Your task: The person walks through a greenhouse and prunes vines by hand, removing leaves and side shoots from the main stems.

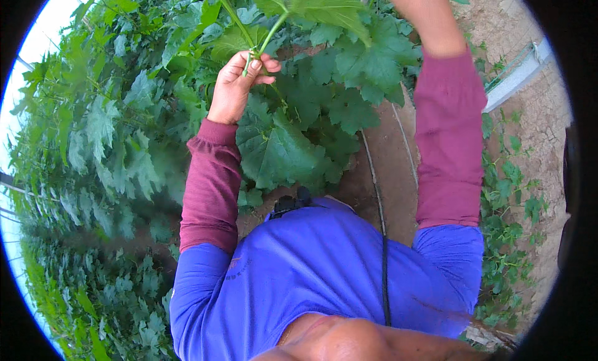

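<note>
My left hand (233, 85) pinches a green vine stem (240, 25) at a node, between thumb and fingertips. From that node a leaf stalk (274, 30) runs up to a broad, lobed leaf (322, 8) at the top edge. A short green stub (246, 67) hangs down by the thumb. Of my right hand (420, 8) only the wrist end shows, blurred, at the top right; its fingers lie beyond the picture's edge. Large dark green leaves (280, 148) hang just below my left hand.
Dense foliage (117, 109) fills the left side. Bare soil (387, 127) with a thin hose or cord (373, 174) lies ahead of my body. To the right, a pale beam or ledge (516, 78) and low creeping plants (511, 221) border dry, cracked ground.
</note>
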`<act>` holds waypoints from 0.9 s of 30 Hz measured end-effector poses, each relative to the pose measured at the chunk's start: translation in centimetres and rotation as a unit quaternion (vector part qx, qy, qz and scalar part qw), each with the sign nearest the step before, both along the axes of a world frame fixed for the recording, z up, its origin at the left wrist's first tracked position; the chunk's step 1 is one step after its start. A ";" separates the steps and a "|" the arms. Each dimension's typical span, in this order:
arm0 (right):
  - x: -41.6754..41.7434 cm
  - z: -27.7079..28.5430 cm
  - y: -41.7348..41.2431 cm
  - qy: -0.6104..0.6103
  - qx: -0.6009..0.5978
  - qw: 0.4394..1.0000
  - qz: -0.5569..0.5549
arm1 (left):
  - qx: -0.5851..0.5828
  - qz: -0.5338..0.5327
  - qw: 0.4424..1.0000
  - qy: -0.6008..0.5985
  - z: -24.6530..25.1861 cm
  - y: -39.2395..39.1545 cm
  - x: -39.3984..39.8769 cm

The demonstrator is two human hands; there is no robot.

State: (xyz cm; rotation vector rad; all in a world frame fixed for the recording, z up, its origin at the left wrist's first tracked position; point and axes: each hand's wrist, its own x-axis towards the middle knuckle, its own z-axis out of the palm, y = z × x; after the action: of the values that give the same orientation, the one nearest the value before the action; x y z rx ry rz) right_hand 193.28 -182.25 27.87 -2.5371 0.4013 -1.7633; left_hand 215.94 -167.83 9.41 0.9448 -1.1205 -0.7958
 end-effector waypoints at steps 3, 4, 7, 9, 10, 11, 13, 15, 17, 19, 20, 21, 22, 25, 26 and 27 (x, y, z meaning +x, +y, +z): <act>-2.9 -6.0 0.7 0.047 0.238 0.966 0.091 | 0.017 0.015 1.000 -0.013 -0.6 1.0 0.8; -4.3 -8.0 1.2 0.091 0.285 0.949 0.095 | 0.025 0.012 0.999 -0.022 -0.2 1.0 0.6; -5.5 -16.9 2.1 0.133 0.431 0.872 0.187 | 0.027 0.007 1.000 -0.012 -0.4 1.5 0.7; -3.7 -23.4 1.9 0.183 0.525 0.801 0.221 | 0.032 0.011 0.999 -0.013 0.0 1.9 0.6; -2.1 -27.1 1.9 0.204 0.509 0.802 0.235 | 0.037 0.016 0.999 -0.016 0.0 1.9 0.4; -0.3 -29.6 2.2 0.225 0.492 0.804 0.248 | 0.040 0.021 0.999 -0.018 -0.1 2.0 0.3; 3.6 -30.5 3.9 0.306 0.531 0.761 0.211 | 0.041 0.029 0.999 -0.019 -0.2 2.3 0.1; 7.1 -31.8 4.6 0.298 0.485 0.798 0.196 | 0.043 0.035 0.998 -0.025 -0.1 2.2 -0.5; 8.9 -33.3 4.3 0.290 0.445 0.826 0.188 | 0.049 0.043 0.998 -0.025 0.0 2.2 -1.1; 9.9 -34.2 3.7 0.274 0.427 0.840 0.193 | 0.050 0.047 0.997 -0.034 0.2 2.1 -1.2; 9.8 -34.4 3.5 0.267 0.430 0.839 0.201 | 0.048 0.054 0.997 -0.034 0.1 2.0 -1.2; 9.8 -34.5 3.4 0.259 0.433 0.838 0.208 | 0.047 0.059 0.997 -0.035 0.1 1.9 -1.2; 10.0 -34.6 3.4 0.254 0.442 0.838 0.197 | 0.048 0.061 0.996 -0.042 0.2 1.8 -1.2; 10.3 -35.3 3.5 0.197 0.556 0.778 0.214 | 0.038 0.063 0.997 -0.024 -0.1 1.5 -1.3; 10.3 -36.2 3.2 0.144 0.646 0.707 0.250 | 0.031 0.069 0.997 -0.024 -0.1 1.3 -1.3; 10.3 -37.2 3.0 0.087 0.725 0.623 0.281 | 0.024 0.075 0.997 -0.023 0.0 1.2 -1.3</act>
State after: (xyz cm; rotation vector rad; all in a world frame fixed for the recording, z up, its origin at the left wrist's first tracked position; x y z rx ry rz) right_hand 203.57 -179.26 -9.38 -1.2777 0.5756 -0.4049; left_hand 214.62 -166.64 9.41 1.0805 -1.0602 -0.6839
